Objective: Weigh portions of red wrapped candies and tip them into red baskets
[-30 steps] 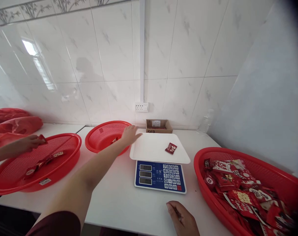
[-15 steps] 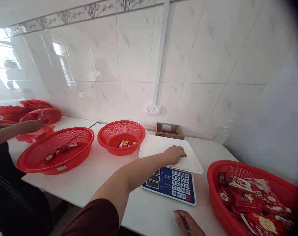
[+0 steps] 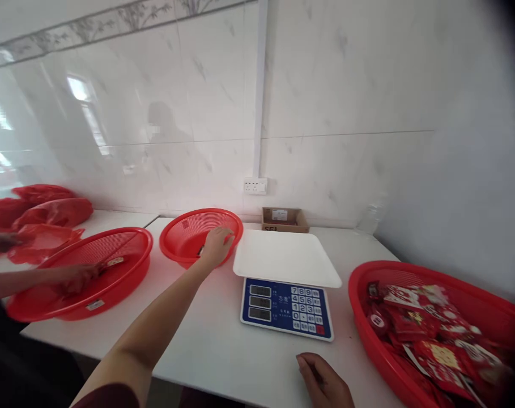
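Left hand (image 3: 217,245) over the middle red basket (image 3: 176,232), back of hand up, pointing away from the wearer. Fingers bent; can't tell whether they grip anything. A small packet (image 3: 201,250) lies in that basket, just left of the hand, mostly covered; long axis unclear. Right hand (image 3: 325,381) loosely curled at the table's near edge, thumb by the fingers; can't tell if anything is inside.

Scale (image 3: 286,310): long axis left to right, slightly skewed, keypad facing the wearer, white tray (image 3: 285,258) on top.

Counts: one scale, three displays, three red baskets. Right basket (image 3: 486,300) holds many overlapping red packets (image 3: 444,356), uncountable. Left basket (image 3: 125,283) has a co-worker's hand (image 3: 76,277) in it; another hand (image 3: 2,242) is by the red bags (image 3: 55,212). One cardboard box (image 3: 297,229) behind the tray, one clear bottle-like item (image 3: 371,218) near the wall.

White table (image 3: 223,351), pale marbled tile wall (image 3: 337,73), one socket panel (image 3: 255,186) under vertical white trunking (image 3: 260,85).
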